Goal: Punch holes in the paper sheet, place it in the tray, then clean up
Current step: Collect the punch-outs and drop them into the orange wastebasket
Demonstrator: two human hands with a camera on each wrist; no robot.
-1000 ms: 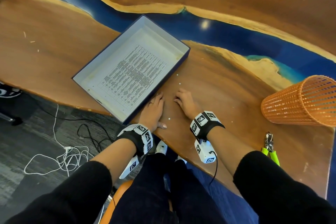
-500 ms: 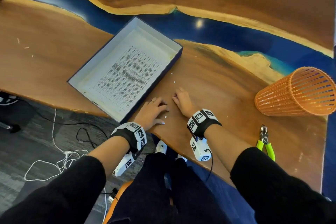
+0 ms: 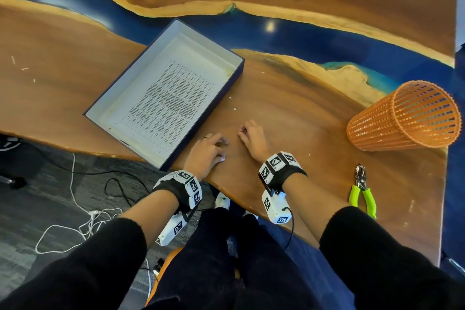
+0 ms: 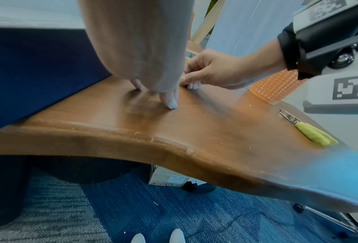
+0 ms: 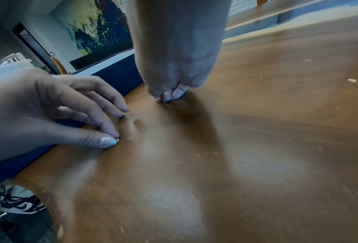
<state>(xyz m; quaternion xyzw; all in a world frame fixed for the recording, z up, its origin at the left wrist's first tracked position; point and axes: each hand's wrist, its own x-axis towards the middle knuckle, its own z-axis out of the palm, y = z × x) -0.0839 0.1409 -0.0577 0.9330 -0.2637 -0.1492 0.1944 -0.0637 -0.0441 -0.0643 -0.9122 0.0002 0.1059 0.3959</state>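
Observation:
The printed paper sheet (image 3: 171, 103) lies flat inside the grey tray (image 3: 205, 114) with navy outer walls. Two small white paper dots (image 3: 234, 109) lie on the wooden table just right of the tray. My left hand (image 3: 224, 150) rests its fingertips on the table beside the tray's near corner, with the thumb tip (image 5: 109, 142) against the index tip. My right hand (image 3: 241, 132) sits a little to the right, its fingers curled and its fingertips (image 5: 171, 96) bunched together on the wood. No dot shows between either hand's fingers.
A green-handled hole punch (image 3: 362, 191) lies near the table's front edge at the right. An orange mesh basket (image 3: 402, 118) lies on its side further right. The table edge (image 4: 173, 144) curves just behind my wrists. Cables lie on the floor at the left.
My left hand has slid right, away from the tray wall, and brought its fingers toward the thumb. My right hand has curled its fingers in. A dot near my left thumb is no longer seen.

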